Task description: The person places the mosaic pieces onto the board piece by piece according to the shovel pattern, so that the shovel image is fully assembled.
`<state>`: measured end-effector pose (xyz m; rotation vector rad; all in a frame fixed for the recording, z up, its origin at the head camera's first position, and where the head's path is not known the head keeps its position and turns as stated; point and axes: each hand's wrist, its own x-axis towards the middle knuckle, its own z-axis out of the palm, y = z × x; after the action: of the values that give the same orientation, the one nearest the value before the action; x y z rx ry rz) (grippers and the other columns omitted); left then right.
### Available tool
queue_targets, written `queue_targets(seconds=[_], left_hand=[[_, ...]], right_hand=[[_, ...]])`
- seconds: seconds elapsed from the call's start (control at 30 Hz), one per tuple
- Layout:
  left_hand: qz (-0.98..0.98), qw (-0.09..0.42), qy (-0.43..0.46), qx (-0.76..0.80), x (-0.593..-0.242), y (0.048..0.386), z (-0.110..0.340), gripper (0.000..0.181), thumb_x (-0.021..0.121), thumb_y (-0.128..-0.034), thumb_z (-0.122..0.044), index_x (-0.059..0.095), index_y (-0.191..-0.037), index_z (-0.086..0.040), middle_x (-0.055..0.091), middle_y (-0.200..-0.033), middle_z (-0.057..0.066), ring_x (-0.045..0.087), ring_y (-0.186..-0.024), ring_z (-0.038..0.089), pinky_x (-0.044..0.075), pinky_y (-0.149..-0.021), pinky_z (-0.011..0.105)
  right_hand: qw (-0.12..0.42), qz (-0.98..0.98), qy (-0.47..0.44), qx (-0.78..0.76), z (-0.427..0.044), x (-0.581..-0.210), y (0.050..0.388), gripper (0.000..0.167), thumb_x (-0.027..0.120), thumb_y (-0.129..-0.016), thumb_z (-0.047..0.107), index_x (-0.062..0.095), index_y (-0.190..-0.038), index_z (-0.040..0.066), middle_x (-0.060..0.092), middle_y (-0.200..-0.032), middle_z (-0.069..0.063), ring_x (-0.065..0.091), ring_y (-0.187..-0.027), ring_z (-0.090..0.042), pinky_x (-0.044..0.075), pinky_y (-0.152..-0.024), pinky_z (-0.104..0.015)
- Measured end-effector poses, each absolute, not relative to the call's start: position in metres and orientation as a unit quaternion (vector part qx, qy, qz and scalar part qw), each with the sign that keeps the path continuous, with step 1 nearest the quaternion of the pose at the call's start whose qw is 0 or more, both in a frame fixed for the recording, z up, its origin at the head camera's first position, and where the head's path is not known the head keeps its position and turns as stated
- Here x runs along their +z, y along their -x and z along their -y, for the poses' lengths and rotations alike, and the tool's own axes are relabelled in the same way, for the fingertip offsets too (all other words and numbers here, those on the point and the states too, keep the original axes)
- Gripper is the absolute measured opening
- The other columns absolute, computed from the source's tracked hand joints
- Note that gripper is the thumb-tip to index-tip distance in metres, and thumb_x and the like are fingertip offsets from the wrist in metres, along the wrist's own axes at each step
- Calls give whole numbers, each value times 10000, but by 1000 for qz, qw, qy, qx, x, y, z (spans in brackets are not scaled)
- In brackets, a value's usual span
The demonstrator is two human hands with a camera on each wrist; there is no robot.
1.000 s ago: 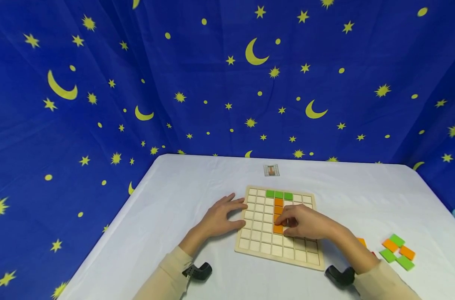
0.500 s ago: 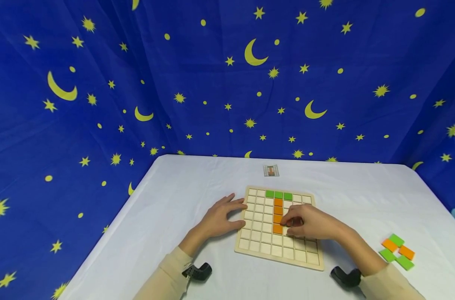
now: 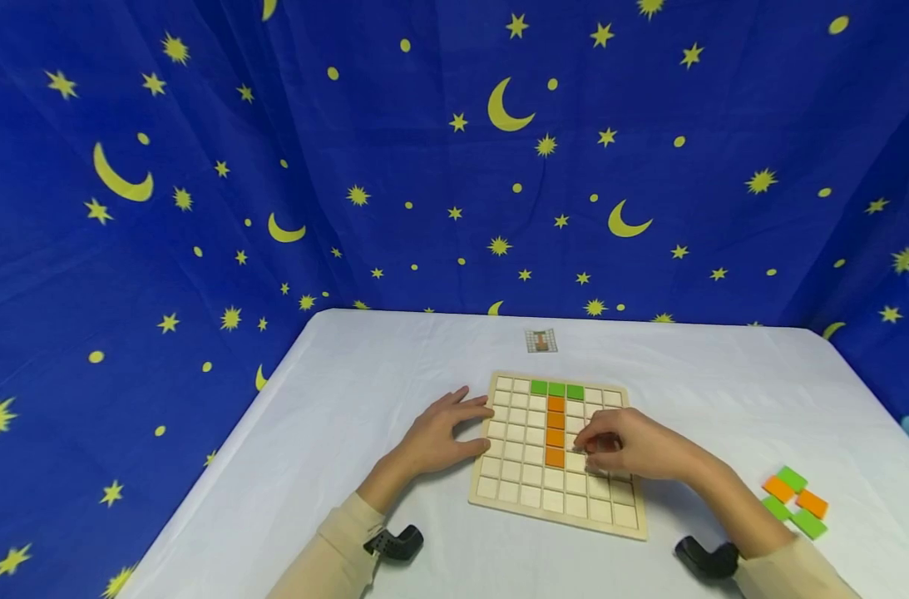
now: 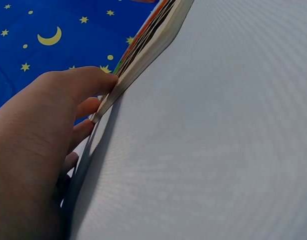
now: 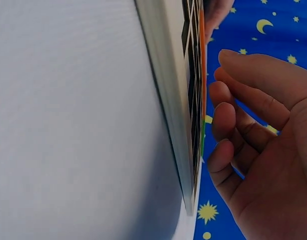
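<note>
Apart, loose tiles [image 3: 811, 504] right of the board [image 3: 533, 453], small card [image 3: 541, 341] beyond.

- I could pass along the left edge of the table [image 3: 334, 416].
- Tiles [image 3: 811, 503] block me toward its right.
- Left hand [image 3: 435, 435] bars the board's [image 3: 511, 470] left edge; right hand [image 3: 641, 447] its right half.

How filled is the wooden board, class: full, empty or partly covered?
Partly covered: three green tiles and four orange tiles show on the wooden board; many squares carry none.

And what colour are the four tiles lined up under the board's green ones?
Orange; the four tiles show best in the head view.
</note>
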<state>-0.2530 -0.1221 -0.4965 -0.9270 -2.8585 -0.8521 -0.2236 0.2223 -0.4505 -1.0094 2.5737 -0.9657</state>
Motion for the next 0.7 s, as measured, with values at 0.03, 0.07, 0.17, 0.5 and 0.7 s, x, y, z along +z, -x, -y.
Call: queue_targets(seconds=[0.03,0.07,0.17,0.5,0.7], left_hand=[[916,7,296,-272,-496,253,122,510,618,-863,-548,603,-1309,-301,433,-1445,-144,222,-1420,191,253,-1097,512],[916,6,295,-271,-497,253,122,511,617,-863,-550,603,-1309,-302,432,-1445,-147,219,-1421,187,251,-1099,509],[918,4,292,-269,-496,253,122,509,621,-860,-545,602,-1309,-307,427,-1445,-158,211,-1422,170,243,-1106,491],[916,7,295,-271,-496,252,122,510,616,-864,-546,605,-1308,-296,433,-1444,-147,222,-1421,192,246,-1102,508],[918,5,293,-269,-496,252,122,511,618,-861,-548,604,-1309,-302,433,-1443,-152,219,-1420,179,247,-1102,503]], right_hand=[[106,-874,341,-329,-224,-451,223,195,727,-864,191,725,-1058,173,608,-857,112,540,-730,-93,487,-619,-251],[108,-875,336,-332,-225,-451,222,200,728,-864,197,725,-1062,170,612,-866,107,540,-735,-96,488,-621,-253],[112,-877,326,-334,-230,-451,221,215,727,-866,221,720,-1075,167,620,-894,95,541,-746,-101,487,-625,-257],[109,-888,303,-328,-245,-449,215,215,727,-867,246,713,-1076,195,630,-924,93,534,-758,-99,469,-626,-248],[104,-892,296,-325,-252,-447,212,214,731,-863,256,717,-1067,191,634,-937,83,531,-752,-93,469,-616,-244]])
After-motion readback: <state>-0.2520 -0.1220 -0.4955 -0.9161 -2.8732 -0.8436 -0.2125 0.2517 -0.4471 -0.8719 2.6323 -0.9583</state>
